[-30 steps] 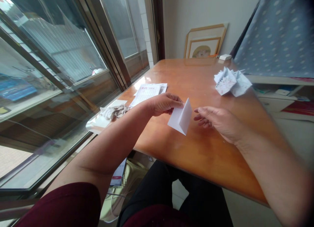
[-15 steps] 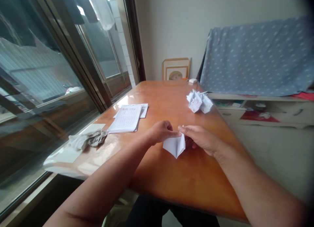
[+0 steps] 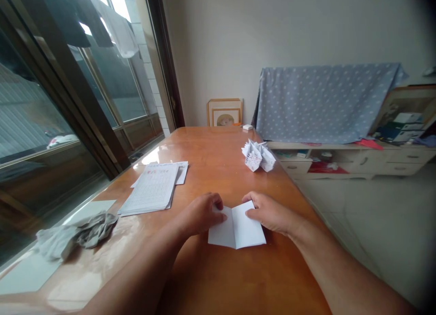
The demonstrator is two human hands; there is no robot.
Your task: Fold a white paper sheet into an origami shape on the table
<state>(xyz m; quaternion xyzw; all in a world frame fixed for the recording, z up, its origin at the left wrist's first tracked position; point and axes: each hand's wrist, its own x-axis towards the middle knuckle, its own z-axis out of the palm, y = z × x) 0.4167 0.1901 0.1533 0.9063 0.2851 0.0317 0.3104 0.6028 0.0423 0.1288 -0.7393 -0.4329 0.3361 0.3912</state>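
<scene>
While my left fingers (image 3: 218, 210) and my right fingers (image 3: 254, 203) lie curled on either half of a folded white paper sheet (image 3: 236, 228), I cannot tell whether they are pinching it or only pressing down. The sheet lies open like a book on the wooden worktop (image 3: 218, 274), its centre crease between my hands. Farther out, a stack of printed forms (image 3: 153, 187) sits to the left near a crumpled grey cloth (image 3: 78, 235), and a folded paper model (image 3: 257, 156) stands ahead, beyond it a small white box (image 3: 247, 127) and a framed picture (image 3: 225, 112).
</scene>
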